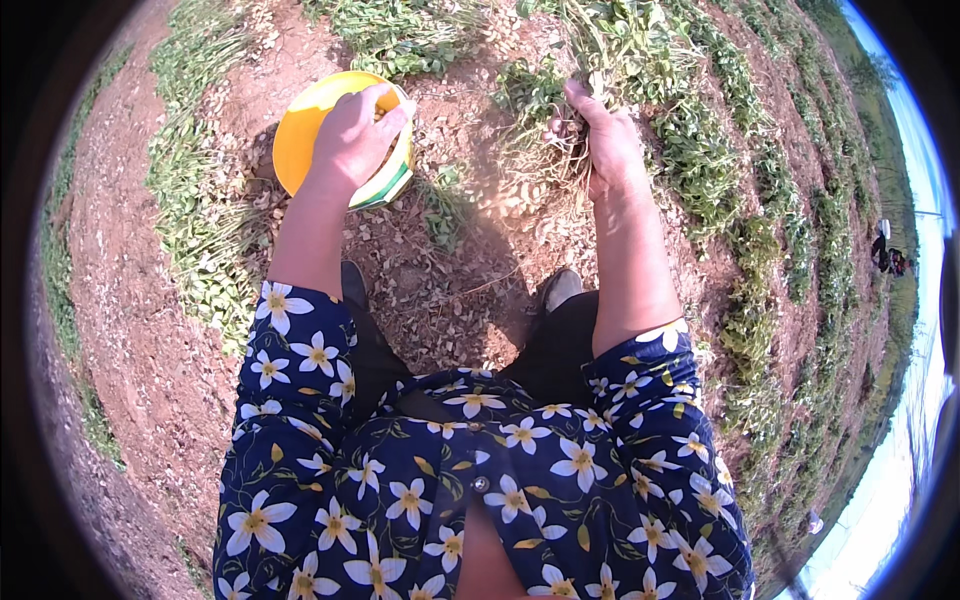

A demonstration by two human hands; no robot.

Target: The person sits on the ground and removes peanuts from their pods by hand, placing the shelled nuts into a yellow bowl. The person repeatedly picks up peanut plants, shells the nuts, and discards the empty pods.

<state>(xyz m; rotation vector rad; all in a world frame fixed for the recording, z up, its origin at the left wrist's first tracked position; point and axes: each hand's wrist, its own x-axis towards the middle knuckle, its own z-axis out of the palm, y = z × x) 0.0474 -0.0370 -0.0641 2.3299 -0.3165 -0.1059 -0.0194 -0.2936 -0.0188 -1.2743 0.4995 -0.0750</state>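
Observation:
My left hand (356, 135) is over the mouth of a yellow bucket (296, 139) with a white and green outside. Its fingertips are hidden, so I cannot tell whether they hold anything. Some peanut pods (380, 114) show inside the bucket beside the thumb. On the right, my right hand (616, 142) grips a bunch of uprooted peanut plants (596, 71) near the roots. Thin roots and a few pods (555, 126) hang from the bunch, to the left of the fingers.
Pulled peanut plants (202, 187) lie in a row left of the bucket, with more plants (412, 34) beyond it. Further leafy rows (750, 315) run along the right. Dry leaf litter (427, 300) covers the soil between my shoes (561, 289).

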